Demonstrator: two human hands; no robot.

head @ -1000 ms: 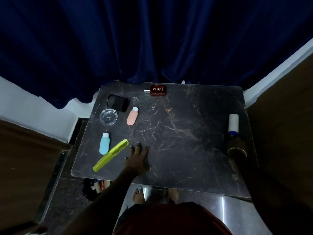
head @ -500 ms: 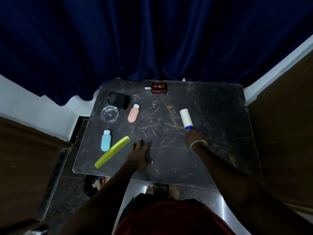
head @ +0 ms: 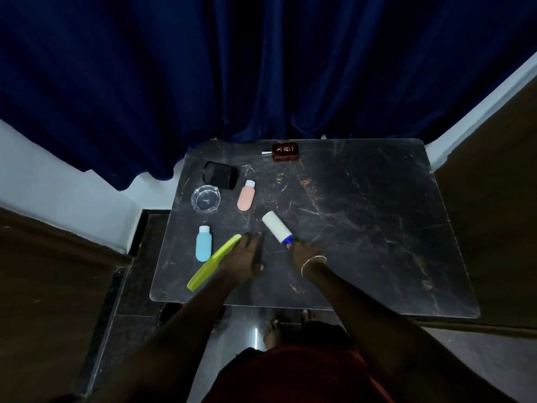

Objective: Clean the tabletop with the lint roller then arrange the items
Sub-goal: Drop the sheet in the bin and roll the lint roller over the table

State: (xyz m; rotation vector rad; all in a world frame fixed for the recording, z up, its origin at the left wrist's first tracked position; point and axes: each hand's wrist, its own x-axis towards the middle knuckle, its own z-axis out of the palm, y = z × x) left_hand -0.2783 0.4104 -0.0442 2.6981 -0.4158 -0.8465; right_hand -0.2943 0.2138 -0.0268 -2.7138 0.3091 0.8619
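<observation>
While the right hand [head: 302,253] grips the lint roller [head: 276,230] handle, its long axis points away-left toward the pink bottle [head: 246,195]; left hand [head: 242,258] rests flat, fingers spread.

My left hand [head: 245,258] lay flat on the tabletop [head: 363,228] | comb [head: 213,262] just left of it | lint roller [head: 276,230] right, ahead of my right hand [head: 302,253].

a home, likely a bedroom corner: heavy blue curtain [head: 261,68], small marble surface [head: 363,228] with toiletry bottles [head: 203,242], comb [head: 213,261], perfume [head: 284,152].
</observation>
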